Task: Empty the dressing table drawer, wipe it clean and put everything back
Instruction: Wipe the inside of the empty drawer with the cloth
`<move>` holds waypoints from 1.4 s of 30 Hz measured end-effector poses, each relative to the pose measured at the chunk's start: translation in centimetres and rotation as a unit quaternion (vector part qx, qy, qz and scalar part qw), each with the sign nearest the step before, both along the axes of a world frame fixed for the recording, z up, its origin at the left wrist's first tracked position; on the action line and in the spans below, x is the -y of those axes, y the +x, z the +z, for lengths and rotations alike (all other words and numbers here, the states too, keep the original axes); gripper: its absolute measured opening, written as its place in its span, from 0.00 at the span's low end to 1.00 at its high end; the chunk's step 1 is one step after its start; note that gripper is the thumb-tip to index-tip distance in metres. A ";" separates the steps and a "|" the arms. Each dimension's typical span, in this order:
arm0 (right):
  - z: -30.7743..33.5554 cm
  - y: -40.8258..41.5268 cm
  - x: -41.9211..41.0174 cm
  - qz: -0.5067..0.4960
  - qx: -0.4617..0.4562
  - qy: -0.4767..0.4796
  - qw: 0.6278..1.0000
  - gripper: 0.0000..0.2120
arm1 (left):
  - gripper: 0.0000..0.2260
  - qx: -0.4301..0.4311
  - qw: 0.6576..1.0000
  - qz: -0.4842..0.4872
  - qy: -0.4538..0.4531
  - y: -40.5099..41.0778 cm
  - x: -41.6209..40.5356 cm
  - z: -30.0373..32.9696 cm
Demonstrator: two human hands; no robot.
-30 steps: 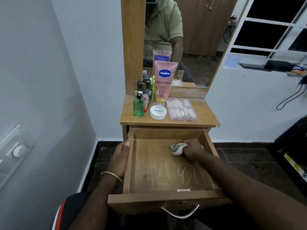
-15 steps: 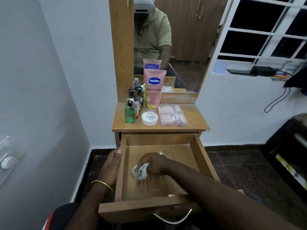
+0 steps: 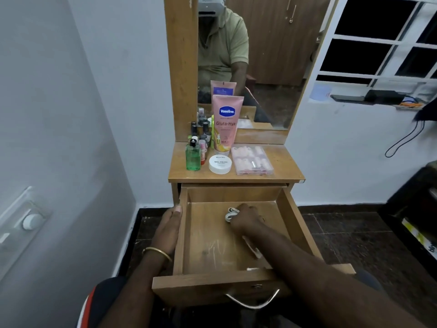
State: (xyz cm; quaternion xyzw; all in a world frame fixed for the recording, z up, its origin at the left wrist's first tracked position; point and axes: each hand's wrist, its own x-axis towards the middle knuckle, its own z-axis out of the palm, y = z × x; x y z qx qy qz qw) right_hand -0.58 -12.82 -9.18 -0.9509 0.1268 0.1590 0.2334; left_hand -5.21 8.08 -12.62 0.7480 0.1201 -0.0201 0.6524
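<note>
The wooden drawer [image 3: 298,223] is pulled out of the dressing table, its floor bare except for streaks. My right hand [image 3: 247,218] is inside near the back, closed on a crumpled white cloth [image 3: 230,214] pressed to the drawer floor. My left hand [image 3: 169,229] grips the drawer's left wall from outside, a gold bangle on the wrist. On the tabletop [image 3: 281,165] stand a pink Vaseline tube [image 3: 225,125], a green bottle [image 3: 193,157], several small nail polish bottles [image 3: 201,133], a white round jar [image 3: 220,164] and a clear case of nails [image 3: 251,160].
A mirror [image 3: 260,55] rises behind the tabletop. A white wall with a switch plate [image 3: 26,223] is close on the left. Dark tiled floor lies on both sides. A window [image 3: 383,39] and a dark shelf unit [image 3: 416,221] are on the right.
My right hand swept the cloth from the drawer's back right to the left middle, then back toward the rear centre. The left hand stayed on the drawer's side.
</note>
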 end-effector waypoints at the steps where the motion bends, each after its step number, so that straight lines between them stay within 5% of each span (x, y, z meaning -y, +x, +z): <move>1: 0.2 -0.2 -1.1 0.020 -0.005 0.003 1.000 0.25 | 0.21 0.000 1.000 0.002 -0.005 0.0 0.0 0.0; 6: 1.3 -1.8 -5.2 0.243 -0.037 0.068 0.967 0.14 | 0.21 -0.008 1.000 0.013 -0.017 -0.1 0.2 0.3; 10: 2.7 -1.9 -3.2 0.344 -0.061 -0.023 0.937 0.13 | 0.20 -0.007 1.000 0.012 -0.007 -0.2 0.2 0.4; 15: 2.8 0.6 3.4 0.279 -0.057 -0.078 0.955 0.15 | 0.24 -0.012 1.000 -0.003 0.013 0.0 0.1 0.1; 20: 0.3 0.6 6.0 0.050 0.089 -0.038 0.994 0.07 | 0.27 -0.015 1.000 -0.007 0.011 0.3 0.0 -0.2; 25: -0.5 -0.9 -0.2 0.090 0.080 -0.018 0.993 0.12 | 0.23 -0.010 1.000 -0.004 0.011 0.1 0.2 0.0; 29: 0.4 -2.3 -4.7 0.264 0.025 0.046 0.963 0.09 | 0.21 -0.013 1.000 0.012 -0.001 0.2 0.3 0.1; 32: 1.5 -2.5 -4.2 0.373 -0.046 -0.004 0.927 0.10 | 0.20 -0.010 1.000 0.012 0.000 0.0 0.4 0.3; 37: 3.1 -0.7 1.8 0.344 -0.082 -0.119 0.928 0.15 | 0.23 -0.014 1.000 -0.004 0.003 0.2 0.1 0.0; 42: 2.0 0.1 6.5 0.117 0.031 -0.039 0.992 0.09 | 0.23 -0.018 1.000 -0.005 0.002 0.2 0.1 0.1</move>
